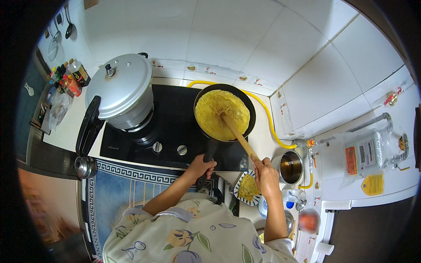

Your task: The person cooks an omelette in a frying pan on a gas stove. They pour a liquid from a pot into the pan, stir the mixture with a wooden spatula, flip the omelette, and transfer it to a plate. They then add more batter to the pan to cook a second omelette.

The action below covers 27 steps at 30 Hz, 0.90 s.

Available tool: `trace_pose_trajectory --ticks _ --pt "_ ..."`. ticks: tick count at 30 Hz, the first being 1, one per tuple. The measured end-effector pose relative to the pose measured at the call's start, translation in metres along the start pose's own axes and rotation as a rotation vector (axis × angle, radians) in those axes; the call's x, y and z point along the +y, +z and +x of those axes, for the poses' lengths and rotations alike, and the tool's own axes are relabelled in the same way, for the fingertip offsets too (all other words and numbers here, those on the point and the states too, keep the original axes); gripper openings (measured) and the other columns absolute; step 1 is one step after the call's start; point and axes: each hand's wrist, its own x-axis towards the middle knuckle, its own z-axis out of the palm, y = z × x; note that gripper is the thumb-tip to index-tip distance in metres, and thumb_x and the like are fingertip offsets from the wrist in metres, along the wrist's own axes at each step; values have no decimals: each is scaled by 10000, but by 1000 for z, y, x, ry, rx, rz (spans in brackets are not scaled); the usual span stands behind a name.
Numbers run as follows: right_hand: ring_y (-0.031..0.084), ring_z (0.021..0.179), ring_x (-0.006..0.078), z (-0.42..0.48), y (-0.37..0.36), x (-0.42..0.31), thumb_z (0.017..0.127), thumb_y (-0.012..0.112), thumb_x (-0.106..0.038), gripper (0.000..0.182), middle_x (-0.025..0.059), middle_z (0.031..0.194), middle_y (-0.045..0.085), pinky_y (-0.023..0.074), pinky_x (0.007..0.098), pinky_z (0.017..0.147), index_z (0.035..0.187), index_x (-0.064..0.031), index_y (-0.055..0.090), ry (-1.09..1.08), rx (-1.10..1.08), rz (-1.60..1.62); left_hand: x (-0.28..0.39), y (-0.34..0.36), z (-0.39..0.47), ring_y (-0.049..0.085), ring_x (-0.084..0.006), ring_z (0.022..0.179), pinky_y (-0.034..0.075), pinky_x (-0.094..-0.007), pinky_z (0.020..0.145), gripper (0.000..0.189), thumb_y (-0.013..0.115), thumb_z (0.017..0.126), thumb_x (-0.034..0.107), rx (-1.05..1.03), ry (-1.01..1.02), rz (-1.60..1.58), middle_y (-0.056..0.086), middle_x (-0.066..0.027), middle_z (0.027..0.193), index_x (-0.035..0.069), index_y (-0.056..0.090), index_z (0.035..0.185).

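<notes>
A black frying pan sits over the right side of the glass-topped gas stove. A round yellow egg pancake with a browned patch covers most of its bottom. My left hand grips the black pan handle. My right hand holds a wooden utensil, whose far end rests on the pancake near its middle. Just left of my right wrist, a striped dish holds folded yellow egg pancake.
A large pressure cooker stands on the left burner, its black handle towards me. Bottles stand at the far left. A yellow gas hose curves behind the pan. A metal pot of dark liquid and a glass stand at right.
</notes>
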Motion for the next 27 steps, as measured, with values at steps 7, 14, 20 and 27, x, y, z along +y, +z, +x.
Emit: trace_pose_trajectory --ticks 7,14,20,27 --pt "550 602 330 -12 -17 -1 807 545 -39 313 157 765 517 455 410 567 1110 -105 592 28 9 162 -2 -2 0 448 -113 448 397 -262 416 114 565 815 77 -32 41 -6 449 -11 576 55 459 778" --pt "573 652 313 -11 -24 5 764 544 4 347 144 761 537 458 395 592 1080 -121 611 13 -90 50 -1 -1 0 451 -115 449 398 -264 418 120 565 819 81 -11 31 13 453 -15 576 52 457 772" --pt "535 604 321 -6 -10 11 827 505 -13 344 175 739 510 431 394 596 1156 -92 571 130 113 198 0 -1 -2 450 -116 450 396 -263 422 125 561 822 74 -17 20 -23 453 -17 576 52 449 773" --pt "554 658 380 26 69 -5 871 465 -47 335 210 771 494 458 432 596 1202 -62 516 231 278 226 2 4 -4 444 -114 458 394 -261 422 132 563 825 76 2 30 -8 450 -19 575 53 449 762"
